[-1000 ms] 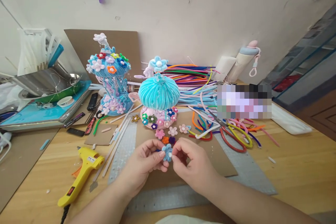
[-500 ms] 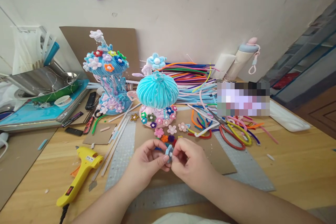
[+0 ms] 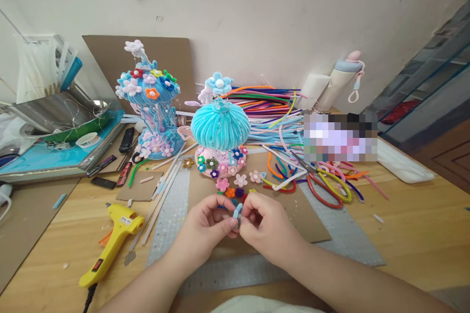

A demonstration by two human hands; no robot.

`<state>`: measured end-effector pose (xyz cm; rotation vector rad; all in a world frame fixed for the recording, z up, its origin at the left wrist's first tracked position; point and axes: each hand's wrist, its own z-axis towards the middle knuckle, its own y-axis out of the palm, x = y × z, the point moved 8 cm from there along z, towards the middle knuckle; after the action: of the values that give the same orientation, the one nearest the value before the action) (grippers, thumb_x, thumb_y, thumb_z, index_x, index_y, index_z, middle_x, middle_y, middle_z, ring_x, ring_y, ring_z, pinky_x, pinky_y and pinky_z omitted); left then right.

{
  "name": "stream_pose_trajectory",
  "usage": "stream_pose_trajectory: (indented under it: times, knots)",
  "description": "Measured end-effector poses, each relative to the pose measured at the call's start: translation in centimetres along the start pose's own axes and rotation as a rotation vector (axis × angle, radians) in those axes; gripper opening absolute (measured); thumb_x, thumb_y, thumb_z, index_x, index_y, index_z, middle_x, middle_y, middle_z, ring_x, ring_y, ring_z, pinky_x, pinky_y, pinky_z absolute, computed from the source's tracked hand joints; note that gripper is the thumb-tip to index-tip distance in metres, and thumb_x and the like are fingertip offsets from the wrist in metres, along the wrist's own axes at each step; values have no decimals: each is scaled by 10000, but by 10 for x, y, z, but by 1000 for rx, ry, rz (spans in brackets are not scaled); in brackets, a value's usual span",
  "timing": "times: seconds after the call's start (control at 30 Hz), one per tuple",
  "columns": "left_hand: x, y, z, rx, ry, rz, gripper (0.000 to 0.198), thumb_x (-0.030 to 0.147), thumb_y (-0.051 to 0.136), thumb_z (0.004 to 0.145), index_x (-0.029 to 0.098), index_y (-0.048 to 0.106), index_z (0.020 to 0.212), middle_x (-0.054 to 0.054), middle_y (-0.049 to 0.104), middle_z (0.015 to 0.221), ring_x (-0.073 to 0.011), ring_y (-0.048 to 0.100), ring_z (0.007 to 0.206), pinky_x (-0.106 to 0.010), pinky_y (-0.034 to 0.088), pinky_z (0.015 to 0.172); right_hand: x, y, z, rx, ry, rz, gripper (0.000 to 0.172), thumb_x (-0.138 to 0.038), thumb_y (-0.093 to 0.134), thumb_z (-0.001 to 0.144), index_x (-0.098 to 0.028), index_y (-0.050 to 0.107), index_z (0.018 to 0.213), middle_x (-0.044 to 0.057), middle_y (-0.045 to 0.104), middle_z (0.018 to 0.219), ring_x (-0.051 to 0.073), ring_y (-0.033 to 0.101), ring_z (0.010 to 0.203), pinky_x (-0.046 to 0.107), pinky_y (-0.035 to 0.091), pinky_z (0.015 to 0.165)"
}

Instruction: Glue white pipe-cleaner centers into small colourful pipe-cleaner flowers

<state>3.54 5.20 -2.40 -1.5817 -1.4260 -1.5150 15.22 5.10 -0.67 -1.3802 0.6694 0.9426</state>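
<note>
The left hand (image 3: 209,220) and right hand (image 3: 266,225) are both closed on one small blue flower (image 3: 237,211), pinched edge-on between their fingertips just above the bench (image 3: 404,234). With so light a fingertip hold, the flower could slip and drop among the loose flowers (image 3: 240,180) just beyond the hands, or its petals could crush under harder pressure. The dome (image 3: 220,124) stands further beyond, near enough for a knuckle to knock. A glue gun (image 3: 110,242) lies left of the left hand, and pipe cleaners (image 3: 264,102) are heaped beyond the right.

Bright, even light, soft shadows, sharp focus, wide-angle bending at edges.
</note>
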Motion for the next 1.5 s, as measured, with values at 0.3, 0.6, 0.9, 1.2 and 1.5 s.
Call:
stream_pose_trajectory:
  times: [0.3, 0.6, 0.9, 1.2, 1.5]
  knots:
    - [-1, -1, 0, 12, -20, 6, 282, 294, 769, 653, 157, 571, 800, 25, 625, 628, -101, 586, 574, -237, 508, 594, 1, 0, 2, 3, 50, 6, 125, -161, 557, 666, -205, 466, 591, -43, 489, 530, 99, 430, 478, 203, 319, 435]
    - [-2, -5, 4, 40, -16, -1, 293, 284, 791, 628, 134, 582, 768, 14, 641, 620, -94, 596, 560, -228, 514, 587, 2, 3, 2, -33, 61, 22, 110, -176, 566, 694, -198, 488, 620, -47, 468, 539, 99, 423, 489, 205, 315, 450]
    - [-1, -9, 1, 56, -71, -178, 246, 239, 767, 675, 121, 590, 799, -16, 654, 709, -106, 614, 648, -217, 530, 604, -4, -9, 3, -6, -33, 167, 129, -213, 429, 866, -196, 455, 741, -36, 465, 654, 109, 435, 592, 205, 334, 522]
    - [-4, -9, 0, 52, -87, -192, 225, 306, 692, 754, 118, 601, 837, -25, 634, 702, -112, 597, 644, -227, 529, 587, -4, 9, 4, -142, -25, 134, 208, -239, 432, 891, -182, 497, 701, -27, 514, 663, 109, 453, 608, 213, 343, 554]
    - [-12, -4, 0, -3, -186, -139, 245, 309, 716, 711, 107, 591, 772, -26, 619, 655, -112, 580, 594, -226, 509, 541, -4, 13, 1, -179, 1, 156, 214, -240, 458, 881, -180, 491, 678, -27, 548, 640, 103, 489, 590, 200, 354, 540]
